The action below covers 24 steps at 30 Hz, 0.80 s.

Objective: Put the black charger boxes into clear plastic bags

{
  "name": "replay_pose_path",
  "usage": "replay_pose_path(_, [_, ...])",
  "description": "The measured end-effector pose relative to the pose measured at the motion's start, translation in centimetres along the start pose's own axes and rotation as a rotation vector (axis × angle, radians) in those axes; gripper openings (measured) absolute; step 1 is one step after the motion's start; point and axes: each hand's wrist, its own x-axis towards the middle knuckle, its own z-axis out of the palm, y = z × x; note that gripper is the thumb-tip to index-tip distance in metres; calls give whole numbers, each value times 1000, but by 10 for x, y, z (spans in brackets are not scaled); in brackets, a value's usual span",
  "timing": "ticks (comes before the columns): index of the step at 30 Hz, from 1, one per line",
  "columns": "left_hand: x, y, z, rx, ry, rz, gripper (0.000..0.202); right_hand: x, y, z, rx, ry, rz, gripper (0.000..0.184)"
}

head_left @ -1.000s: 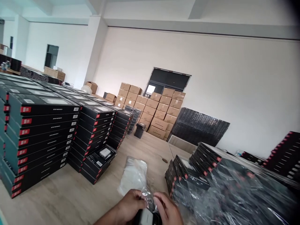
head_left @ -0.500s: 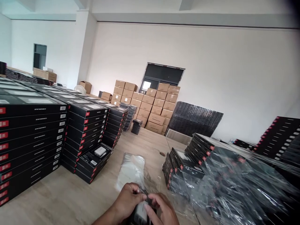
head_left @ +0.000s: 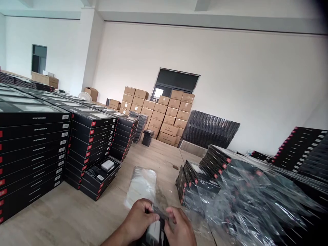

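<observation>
Black held box [head_left: 154,234], red-labelled stacks [head_left: 88,143]

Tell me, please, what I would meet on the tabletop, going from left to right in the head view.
Tall front stack of black boxes → short stack of black boxes → left hand → right hand → leaning black boxes with pink marks.
</observation>
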Motion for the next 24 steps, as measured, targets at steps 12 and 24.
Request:
replay_pose_path(12, [-18,20,-15,-510,-318,-365,70,4,30,-16,-4,236,108,24])
replay_pose_path(24, [-7,13,-21,-310,-162,-321,49,-2,14,-5,84,-35,-67,37])
